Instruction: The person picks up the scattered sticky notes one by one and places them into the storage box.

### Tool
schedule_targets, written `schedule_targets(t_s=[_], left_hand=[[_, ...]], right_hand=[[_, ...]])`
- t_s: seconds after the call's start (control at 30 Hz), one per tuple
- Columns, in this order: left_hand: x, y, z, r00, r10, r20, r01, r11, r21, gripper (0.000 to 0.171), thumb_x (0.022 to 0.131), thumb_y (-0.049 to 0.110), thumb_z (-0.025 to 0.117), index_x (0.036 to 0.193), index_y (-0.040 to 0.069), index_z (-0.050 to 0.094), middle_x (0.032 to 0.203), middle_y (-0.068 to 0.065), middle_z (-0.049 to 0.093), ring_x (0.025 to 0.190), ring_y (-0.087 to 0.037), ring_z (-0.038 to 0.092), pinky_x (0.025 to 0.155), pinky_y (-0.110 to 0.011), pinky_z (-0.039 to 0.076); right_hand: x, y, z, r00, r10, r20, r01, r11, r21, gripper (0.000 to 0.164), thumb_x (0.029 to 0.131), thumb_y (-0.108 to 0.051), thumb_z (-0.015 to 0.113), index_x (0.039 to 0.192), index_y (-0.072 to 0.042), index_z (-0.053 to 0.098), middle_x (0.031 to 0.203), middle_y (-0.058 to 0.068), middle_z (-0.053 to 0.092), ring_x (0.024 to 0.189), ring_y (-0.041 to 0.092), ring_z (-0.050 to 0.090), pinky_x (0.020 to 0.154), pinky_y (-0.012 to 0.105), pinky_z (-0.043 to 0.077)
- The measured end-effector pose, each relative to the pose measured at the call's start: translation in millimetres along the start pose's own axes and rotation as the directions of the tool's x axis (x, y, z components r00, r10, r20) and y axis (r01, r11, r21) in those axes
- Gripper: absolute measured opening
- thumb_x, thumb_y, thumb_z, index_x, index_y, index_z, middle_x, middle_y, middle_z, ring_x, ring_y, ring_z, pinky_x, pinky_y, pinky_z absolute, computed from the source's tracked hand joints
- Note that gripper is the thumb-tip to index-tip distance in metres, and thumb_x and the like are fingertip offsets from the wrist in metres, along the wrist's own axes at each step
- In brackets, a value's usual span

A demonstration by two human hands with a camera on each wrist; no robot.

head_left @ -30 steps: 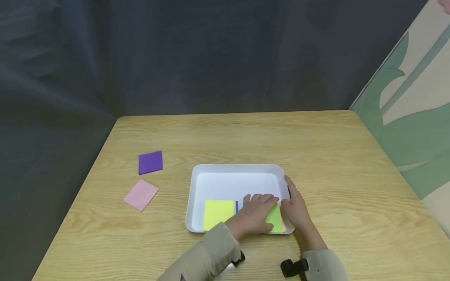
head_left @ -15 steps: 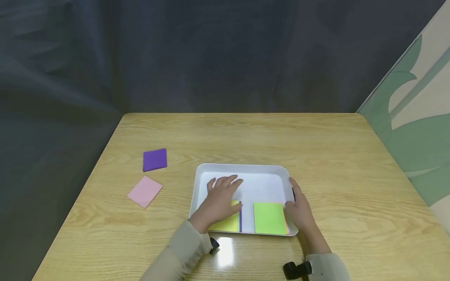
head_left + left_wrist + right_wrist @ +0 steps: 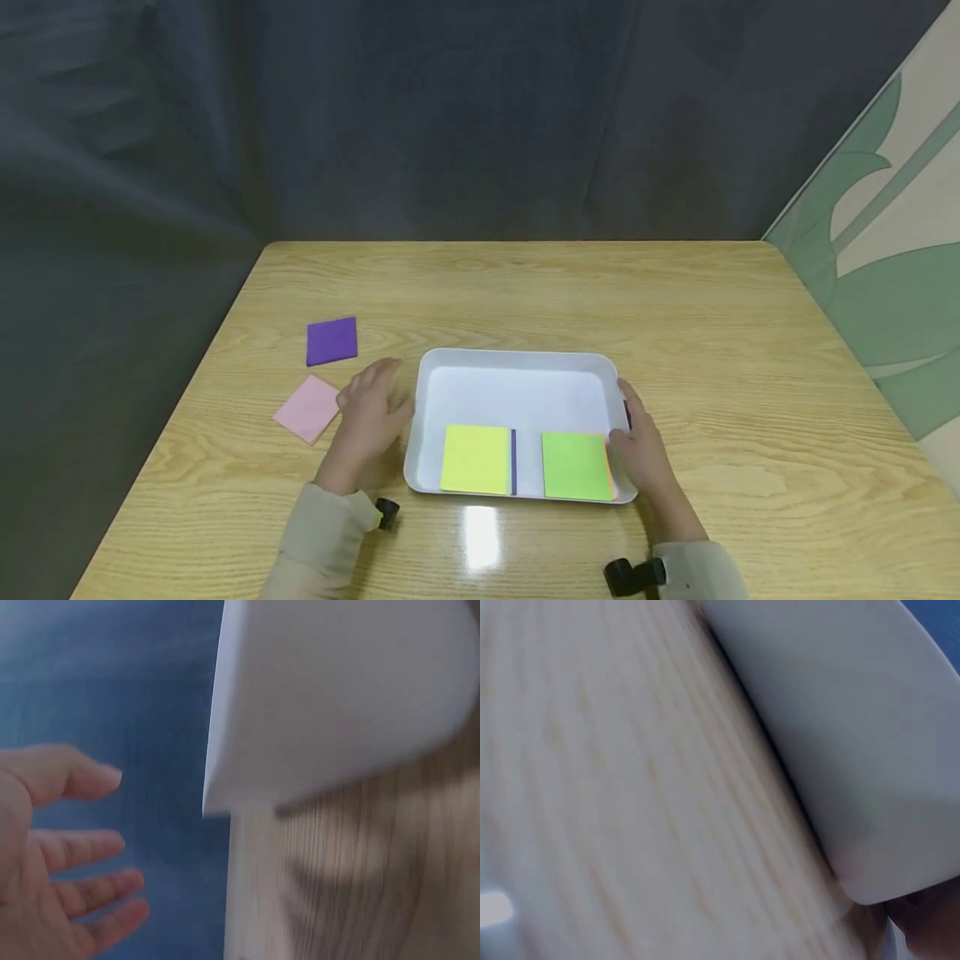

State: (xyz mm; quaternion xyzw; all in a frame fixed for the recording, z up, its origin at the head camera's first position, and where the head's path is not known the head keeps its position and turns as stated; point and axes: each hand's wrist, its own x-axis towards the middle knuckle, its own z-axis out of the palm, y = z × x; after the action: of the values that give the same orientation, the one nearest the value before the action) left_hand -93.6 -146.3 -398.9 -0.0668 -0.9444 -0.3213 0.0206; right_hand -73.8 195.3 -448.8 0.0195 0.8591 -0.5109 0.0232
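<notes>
A white tray (image 3: 525, 392) lies on the wooden table. In its near part sit a yellow square of paper (image 3: 475, 460), with a thin purple edge beside it, and a green square of paper (image 3: 576, 467), with an orange edge showing at its right. My right hand (image 3: 643, 446) holds the tray's right rim, thumb at the rim and a finger along the outer side. Left of the tray, my left hand (image 3: 369, 421) hovers with spread fingers and nothing in them, overlapping the corner of a pink square (image 3: 306, 408). The left wrist view shows its fingers (image 3: 90, 892) apart from the tray.
A purple square (image 3: 332, 341) lies behind the pink one on the left of the table (image 3: 690, 308). A dark curtain (image 3: 480, 125) hangs behind the table, and a wall with green leaf shapes (image 3: 892, 317) stands at the right.
My left hand has moved left from over the green square, across the yellow one, to outside the tray by the pink square. The right hand stays at the tray's rim.
</notes>
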Motion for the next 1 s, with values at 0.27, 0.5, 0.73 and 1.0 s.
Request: schedule_targets(t_s=[0.27, 0.5, 0.73, 1.0], left_hand=[[7.1, -34.6, -16.4, 0.933, -0.36, 0.002, 0.354, 0.918, 0.181, 0.065, 0.081, 0.031, 0.048, 0.129, -0.007, 0.026, 0.129, -0.034, 0.028, 0.114, -0.051, 0.022, 0.084, -0.07, 0.024], [1.8, -66.3, -16.2, 0.852, -0.523, -0.007, 0.516, 0.837, 0.181, 0.07, 0.08, 0.032, 0.044, 0.129, -0.009, 0.017, 0.127, -0.036, 0.021, 0.115, -0.053, 0.014, 0.084, -0.075, 0.018], [-0.8, -87.3, -17.0, 0.821, -0.566, 0.067, 0.548, 0.816, 0.183, 0.073, 0.081, 0.035, 0.043, 0.132, -0.006, 0.011, 0.127, -0.038, 0.015, 0.113, -0.055, 0.013, 0.082, -0.074, 0.024], [4.6, -92.7, -23.2, 0.83, -0.551, 0.091, 0.52, 0.822, 0.232, 0.061, 0.081, 0.031, 0.045, 0.125, -0.006, 0.025, 0.12, -0.039, 0.023, 0.109, -0.055, 0.019, 0.081, -0.072, 0.028]], right_hand=[[-4, 0, 3, 1.0, 0.016, -0.015, -0.016, 1.0, 0.011, 0.073, 0.073, 0.01, 0.036, 0.139, -0.006, 0.009, 0.132, 0.035, 0.03, 0.113, 0.041, 0.035, 0.092, 0.061, 0.032], [-5, 4, 11, 1.0, -0.006, -0.019, 0.006, 1.0, 0.021, 0.073, 0.072, 0.01, 0.037, 0.138, -0.007, 0.011, 0.127, 0.036, 0.036, 0.108, 0.043, 0.041, 0.087, 0.061, 0.036], [-4, 0, 15, 1.0, -0.013, -0.01, 0.014, 1.0, 0.026, 0.072, 0.073, 0.011, 0.036, 0.138, -0.007, 0.013, 0.127, 0.036, 0.036, 0.111, 0.043, 0.038, 0.091, 0.063, 0.033], [-3, -2, 22, 0.999, -0.048, -0.018, 0.048, 0.998, 0.031, 0.071, 0.071, 0.013, 0.035, 0.137, -0.004, 0.014, 0.125, 0.038, 0.037, 0.112, 0.044, 0.037, 0.092, 0.062, 0.031]])
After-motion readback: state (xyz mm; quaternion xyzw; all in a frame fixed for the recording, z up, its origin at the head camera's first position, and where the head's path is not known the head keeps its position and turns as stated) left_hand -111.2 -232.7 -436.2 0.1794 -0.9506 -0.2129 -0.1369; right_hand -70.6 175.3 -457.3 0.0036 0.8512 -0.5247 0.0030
